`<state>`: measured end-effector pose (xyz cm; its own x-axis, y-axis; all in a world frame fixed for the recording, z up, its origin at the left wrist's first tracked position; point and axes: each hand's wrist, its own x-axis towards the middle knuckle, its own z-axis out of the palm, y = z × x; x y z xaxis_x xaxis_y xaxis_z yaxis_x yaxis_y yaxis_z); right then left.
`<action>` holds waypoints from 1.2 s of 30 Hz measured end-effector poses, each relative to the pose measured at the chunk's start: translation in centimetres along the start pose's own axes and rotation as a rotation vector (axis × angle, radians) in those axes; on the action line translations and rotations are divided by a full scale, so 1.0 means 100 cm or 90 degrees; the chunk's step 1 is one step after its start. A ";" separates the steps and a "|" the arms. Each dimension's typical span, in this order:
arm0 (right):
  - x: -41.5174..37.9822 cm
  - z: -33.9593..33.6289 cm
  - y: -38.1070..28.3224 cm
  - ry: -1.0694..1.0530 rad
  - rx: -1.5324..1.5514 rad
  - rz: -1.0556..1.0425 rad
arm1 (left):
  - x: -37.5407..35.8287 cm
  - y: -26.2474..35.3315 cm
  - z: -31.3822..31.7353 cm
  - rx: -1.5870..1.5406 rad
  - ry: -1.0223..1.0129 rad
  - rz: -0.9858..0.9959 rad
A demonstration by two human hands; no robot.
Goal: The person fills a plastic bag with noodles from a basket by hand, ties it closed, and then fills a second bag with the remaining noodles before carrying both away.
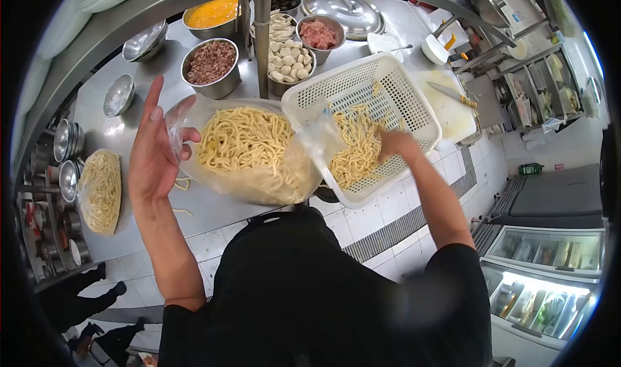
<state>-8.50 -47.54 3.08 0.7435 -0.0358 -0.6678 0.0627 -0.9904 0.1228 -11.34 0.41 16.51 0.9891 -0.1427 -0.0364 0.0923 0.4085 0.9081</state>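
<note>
Thick yellow noodles fill an open clear plastic bag at the counter's front edge. My left hand is at the bag's left rim, with its fingers apart and the plastic against them. To the right, a white perforated basket holds more noodles and overhangs the edge. Inside the basket, my right hand touches the noodles at their right side; its fingers are blurred and partly hidden. Part of the bag's clear plastic lies over the basket's left rim.
Behind stand metal pots of minced meat, orange liquid and pale round pieces, beside a metal post. A knife lies on a cutting board at right. Another noodle bag sits far left.
</note>
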 end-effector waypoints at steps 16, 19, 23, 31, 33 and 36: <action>0.092 0.093 -0.045 0.476 0.257 0.057 | 0.003 -0.003 0.017 0.073 0.015 -0.016; 0.073 0.006 -0.062 0.046 0.363 -0.033 | 0.005 -0.002 0.023 0.078 0.022 -0.024; 0.088 0.009 -0.080 0.290 0.349 -0.191 | 0.004 0.000 0.024 0.073 0.028 -0.035; 0.035 0.076 -0.093 0.189 0.126 -0.231 | -0.001 -0.002 0.017 0.033 0.020 -0.021; 0.043 0.076 -0.080 0.237 0.209 -0.205 | -0.002 -0.002 0.016 0.030 0.017 -0.020; 0.047 0.062 -0.050 0.225 0.543 -0.127 | 0.000 -0.001 0.014 0.040 0.000 -0.016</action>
<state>-9.44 -43.62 -5.17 0.9393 0.0487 -0.3397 -0.1934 -0.7425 -0.6413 -11.48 -0.89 17.02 0.9866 -0.1519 -0.0599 0.1100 0.3473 0.9313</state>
